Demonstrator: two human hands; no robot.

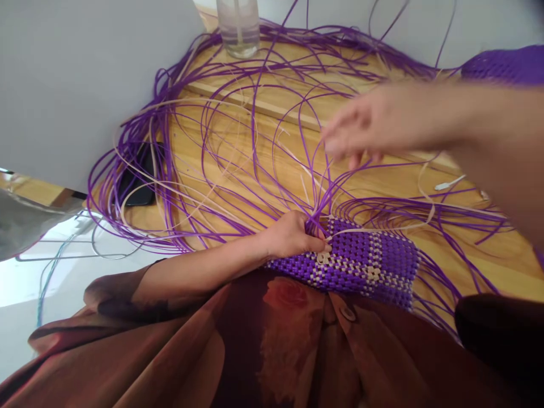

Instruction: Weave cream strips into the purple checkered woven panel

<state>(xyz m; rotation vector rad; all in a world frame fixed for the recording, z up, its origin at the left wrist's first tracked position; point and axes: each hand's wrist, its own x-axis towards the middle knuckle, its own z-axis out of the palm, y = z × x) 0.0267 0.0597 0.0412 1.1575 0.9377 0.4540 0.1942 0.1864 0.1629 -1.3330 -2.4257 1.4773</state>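
A woven piece (365,260) of purple and cream plastic cord lies near the table's front edge against my clothing, with long loose strands fanning out from its edges. My left hand (293,235) is closed at its upper left corner, thumb pressed on the weave beside a bundle of purple strands (325,198). A cream strand (382,229) runs over the weave to the right, close to that thumb. Above the table, to the upper right of the weave, my right hand (361,124) is smeared by motion. Its fingers point left near some upright purple strands; whether they hold one cannot be made out.
Loose purple strands (165,113) sprawl across the wooden table (229,136) and around its far edge. A clear bottle (238,34) stands at the back. A dark phone-like object (142,175) lies left under strands. A white cable plug (448,183) and another purple woven piece (505,65) are at right.
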